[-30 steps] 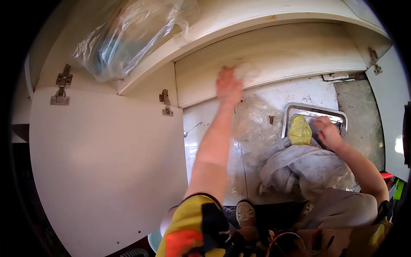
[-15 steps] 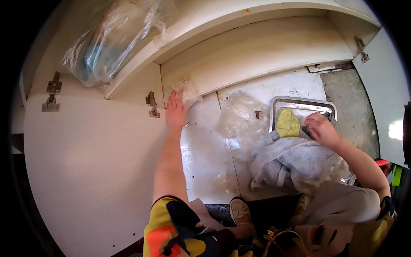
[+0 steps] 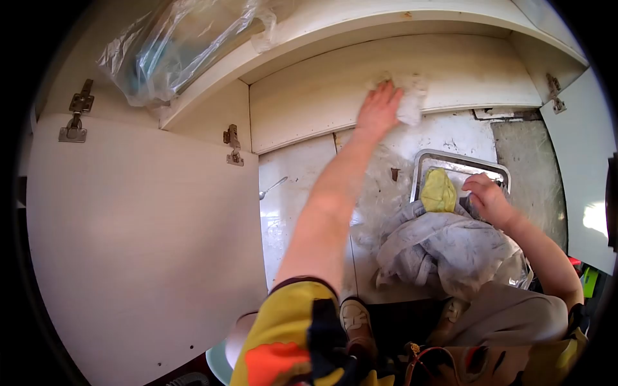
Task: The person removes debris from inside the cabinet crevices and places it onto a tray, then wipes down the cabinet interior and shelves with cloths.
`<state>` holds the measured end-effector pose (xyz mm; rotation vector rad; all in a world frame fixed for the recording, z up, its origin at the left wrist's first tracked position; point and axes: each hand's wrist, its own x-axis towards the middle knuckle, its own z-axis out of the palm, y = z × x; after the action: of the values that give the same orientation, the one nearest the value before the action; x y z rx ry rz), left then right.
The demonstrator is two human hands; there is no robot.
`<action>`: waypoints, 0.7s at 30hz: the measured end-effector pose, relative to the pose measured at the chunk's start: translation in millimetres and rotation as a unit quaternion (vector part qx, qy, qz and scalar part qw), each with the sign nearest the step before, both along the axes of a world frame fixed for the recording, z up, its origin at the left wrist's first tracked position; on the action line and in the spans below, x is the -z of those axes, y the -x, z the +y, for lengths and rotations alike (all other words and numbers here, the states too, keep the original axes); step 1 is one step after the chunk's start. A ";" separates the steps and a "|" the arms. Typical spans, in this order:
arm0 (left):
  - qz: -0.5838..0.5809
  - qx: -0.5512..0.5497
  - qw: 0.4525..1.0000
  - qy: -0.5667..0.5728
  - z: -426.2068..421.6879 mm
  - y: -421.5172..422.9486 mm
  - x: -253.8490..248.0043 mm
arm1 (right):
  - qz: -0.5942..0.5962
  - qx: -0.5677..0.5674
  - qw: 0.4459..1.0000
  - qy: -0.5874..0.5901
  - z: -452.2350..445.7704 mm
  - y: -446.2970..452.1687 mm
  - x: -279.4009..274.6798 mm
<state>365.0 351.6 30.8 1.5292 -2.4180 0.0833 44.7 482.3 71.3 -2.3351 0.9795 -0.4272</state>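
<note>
My left hand [image 3: 380,110] reaches forward with its fingers laid over a thin white rag [image 3: 412,100], pressing it against the low back panel [image 3: 309,106] of the cabinet. Part of the rag sticks out to the right of the fingers. My right hand [image 3: 490,198] is over the metal tray [image 3: 460,156], its fingers curled beside a yellow cloth [image 3: 439,192]. What lies under those fingers is hidden. Below them a pale grey bundle of cloth [image 3: 444,241] overlaps the tray's near edge.
A clear plastic bag [image 3: 380,186] lies on the cabinet floor, partly behind my left arm. A spoon [image 3: 273,186] lies at the left. Another plastic bag [image 3: 187,48] sits at upper left. Cabinet doors [image 3: 141,244] stand open either side, with metal hinges [image 3: 233,145].
My left hand has swept right along the back panel, taking the white rag with it. The spoon now shows fully. My right hand stays by the tray, and the view has shifted slightly.
</note>
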 end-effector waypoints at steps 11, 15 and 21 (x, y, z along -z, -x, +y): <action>-0.034 -0.095 0.993 -0.055 68.6 -169.5 -24.7 | 0.025 0.065 0.997 0.037 -7.0 40.5 15.5; -0.124 -0.198 0.969 -0.081 89.3 -244.2 -5.1 | 0.020 0.097 0.995 0.007 -13.1 51.1 19.4; -0.040 -0.054 0.997 -0.045 36.4 -122.8 -0.9 | -0.003 0.087 0.996 0.024 -29.1 46.5 28.6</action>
<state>487.8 388.0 31.7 1.7290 -2.4284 0.0586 -1.7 453.2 42.7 -2.2983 1.1869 -0.5324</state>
